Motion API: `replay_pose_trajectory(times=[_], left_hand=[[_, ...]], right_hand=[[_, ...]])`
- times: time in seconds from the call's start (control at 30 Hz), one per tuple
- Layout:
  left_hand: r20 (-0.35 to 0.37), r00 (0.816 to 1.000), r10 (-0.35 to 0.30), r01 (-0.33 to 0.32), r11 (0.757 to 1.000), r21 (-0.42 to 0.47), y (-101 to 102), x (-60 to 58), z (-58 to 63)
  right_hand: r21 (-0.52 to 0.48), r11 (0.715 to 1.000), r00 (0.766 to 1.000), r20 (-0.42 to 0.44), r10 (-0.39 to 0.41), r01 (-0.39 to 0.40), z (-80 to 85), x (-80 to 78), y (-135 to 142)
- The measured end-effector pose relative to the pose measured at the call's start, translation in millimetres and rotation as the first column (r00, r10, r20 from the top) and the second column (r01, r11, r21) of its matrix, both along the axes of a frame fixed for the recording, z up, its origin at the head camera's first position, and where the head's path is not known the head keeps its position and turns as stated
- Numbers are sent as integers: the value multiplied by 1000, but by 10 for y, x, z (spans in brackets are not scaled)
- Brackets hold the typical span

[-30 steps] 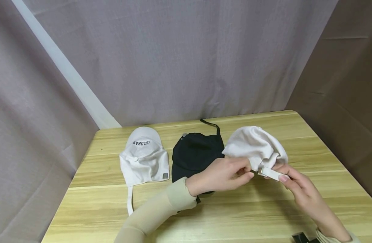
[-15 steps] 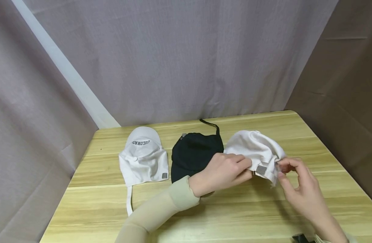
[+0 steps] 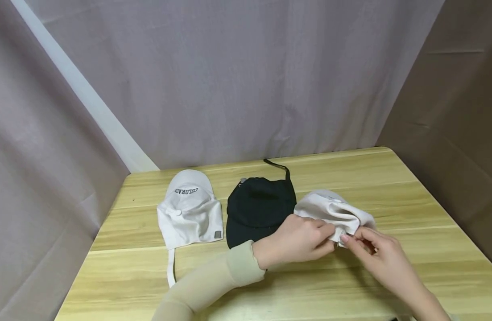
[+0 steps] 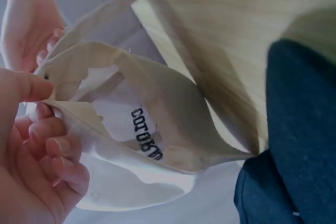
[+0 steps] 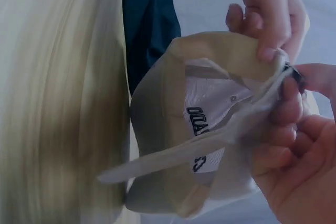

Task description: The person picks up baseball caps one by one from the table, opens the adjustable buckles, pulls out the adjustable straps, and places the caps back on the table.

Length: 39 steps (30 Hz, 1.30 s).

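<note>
A white baseball cap (image 3: 324, 209) is held between both hands at the right of the table, its opening turned toward the person. My left hand (image 3: 298, 238) pinches the rim at the back, between thumb and fingers (image 4: 44, 129). At the strap by a small dark buckle (image 5: 295, 74), my right hand (image 3: 380, 256) pinches with thumb and fingers. The loose strap (image 5: 168, 158) trails across the opening in the right wrist view. Inside, dark lettering (image 4: 144, 132) shows on a light panel. The head view hides the buckle behind the fingers.
A black cap (image 3: 262, 203) lies directly left of the held cap, its strap (image 3: 283, 167) stretched toward the back edge. Farther left lies another white cap (image 3: 191, 218), strap (image 3: 171, 267) pointing forward. Grey curtains (image 3: 229, 80) stand behind the wooden table (image 3: 125, 263).
The right hand has moved left from the strap's end to beside the left hand. The held cap has sunk and tilted, and its grey patch is no longer visible. The other caps stay put.
</note>
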<state>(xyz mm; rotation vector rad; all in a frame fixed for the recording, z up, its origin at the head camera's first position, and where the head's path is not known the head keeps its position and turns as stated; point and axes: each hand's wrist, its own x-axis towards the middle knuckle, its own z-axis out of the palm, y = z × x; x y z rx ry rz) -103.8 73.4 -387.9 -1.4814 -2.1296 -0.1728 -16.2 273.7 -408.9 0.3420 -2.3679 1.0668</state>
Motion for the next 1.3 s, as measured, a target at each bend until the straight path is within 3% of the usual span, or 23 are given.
replay_pose_trajectory(times=[0.1,0.2,0.37,0.47,0.8,0.97,1.1,1.3], left_hand=[[-73,997,1,-2,1000,-15,11,29,-42],[-124,992,-9,5,1000,-30,18,44,-66],[-212,977,-1,-8,999,-42,2,33,-78],[-260,966,16,-20,1000,-15,-5,-1,-59],[-260,964,60,-55,998,27,-37,-58,29],[-372,925,77,-46,995,91,-23,-19,10],[-425,902,79,-48,995,84,0,16,-34],[-404,912,72,-82,997,-8,6,62,-88]], right_hand=[[-36,999,988,151,-20,26,28,37,-3],[-35,999,961,277,-27,39,78,53,20],[-15,999,918,396,-25,34,166,42,53],[-25,999,915,403,-24,38,211,37,52],[8,999,920,390,-47,47,313,-7,27],[-57,997,906,423,-26,55,330,-20,-4],[-119,987,895,443,-43,106,272,-24,-66],[-96,982,920,374,-113,160,141,-14,-149]])
